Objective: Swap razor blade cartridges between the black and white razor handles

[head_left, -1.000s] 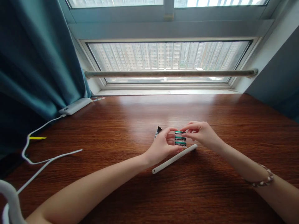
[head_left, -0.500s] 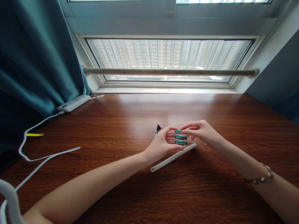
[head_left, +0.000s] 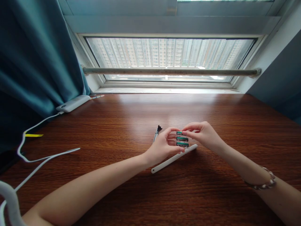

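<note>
My left hand (head_left: 162, 145) is closed around the edges of a clear case holding three green-and-black razor blade cartridges (head_left: 182, 139), thumb below and fingers above. The thumb and forefinger of my right hand (head_left: 202, 133) pinch at the uppermost cartridge (head_left: 179, 133), partly covering it; whether it has come loose from the case I cannot tell. Behind my left hand a razor handle (head_left: 156, 134) with a dark head end lies on the table, its lower part hidden. Under the case rests a slim white stick (head_left: 171, 161) with a small hole at its near end.
On the brown wooden table (head_left: 131, 116) a white power-bank-like device (head_left: 74, 103) sits at the back left, with a white cable (head_left: 39, 119) running from it. A yellow strip (head_left: 34, 135) lies nearby. A blue curtain (head_left: 39, 56) hangs left; a window with a metal bar (head_left: 164, 72) is ahead.
Very little differs. My right fingers have shifted slightly at the uppermost cartridge, while my left hand keeps its hold on the case. The camera view has moved a touch.
</note>
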Demonstrator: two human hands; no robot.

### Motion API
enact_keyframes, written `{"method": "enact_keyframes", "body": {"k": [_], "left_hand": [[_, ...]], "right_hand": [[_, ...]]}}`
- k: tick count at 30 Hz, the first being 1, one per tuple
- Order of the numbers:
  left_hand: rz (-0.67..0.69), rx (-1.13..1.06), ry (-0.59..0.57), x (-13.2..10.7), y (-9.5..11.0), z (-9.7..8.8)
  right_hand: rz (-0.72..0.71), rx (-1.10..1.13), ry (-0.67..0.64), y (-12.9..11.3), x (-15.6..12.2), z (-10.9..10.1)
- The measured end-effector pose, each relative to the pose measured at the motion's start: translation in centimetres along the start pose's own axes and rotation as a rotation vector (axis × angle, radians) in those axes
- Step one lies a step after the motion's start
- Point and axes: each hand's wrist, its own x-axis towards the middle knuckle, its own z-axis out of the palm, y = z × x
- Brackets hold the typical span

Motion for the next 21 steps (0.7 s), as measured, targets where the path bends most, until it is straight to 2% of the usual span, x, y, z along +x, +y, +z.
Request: {"method": "enact_keyframes", "body": {"k": [6, 10, 21], "left_hand": [[-0.013, 0.001, 0.004, 0.07, 0.10, -0.05], [-0.010, -0.004, 0.003, 0.09, 0.21, 0.01], [-0.022, -0.042, 0.011, 0.07, 0.09, 0.02]], "right_hand": [[-0.056, -0.033, 0.048, -0.28, -0.19, 0.04], [-0.056, -0.034, 0.029, -0.57, -0.34, -0.02], [0.093, 0.100, -0.071, -0.49, -0.05, -0.01]]}}
